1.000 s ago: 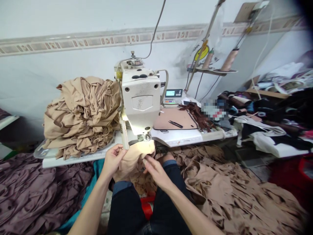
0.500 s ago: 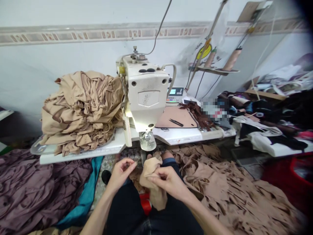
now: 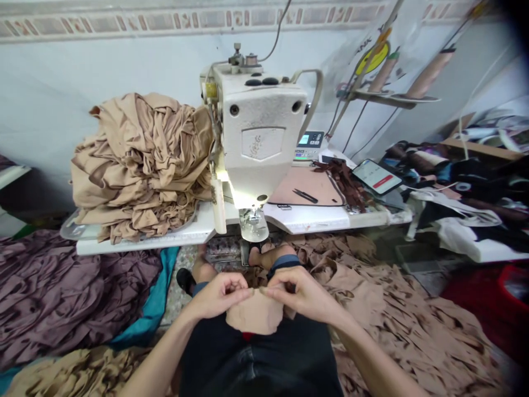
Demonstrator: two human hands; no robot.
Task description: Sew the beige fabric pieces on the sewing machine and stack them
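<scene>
Fabric (image 3: 252,313) between left hand (image 3: 219,298), right hand (image 3: 298,294)

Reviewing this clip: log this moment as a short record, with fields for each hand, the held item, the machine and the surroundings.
left hand: pinching the beige fabric piece
right hand: pinching the same piece, beside the left hand
held over: dark trousers
machine: white industrial sewing machine, ahead of the hands
around: beige fabric stack, thread snips, smartphone
floor: mauve fabric heap, beige fabric pieces
</scene>
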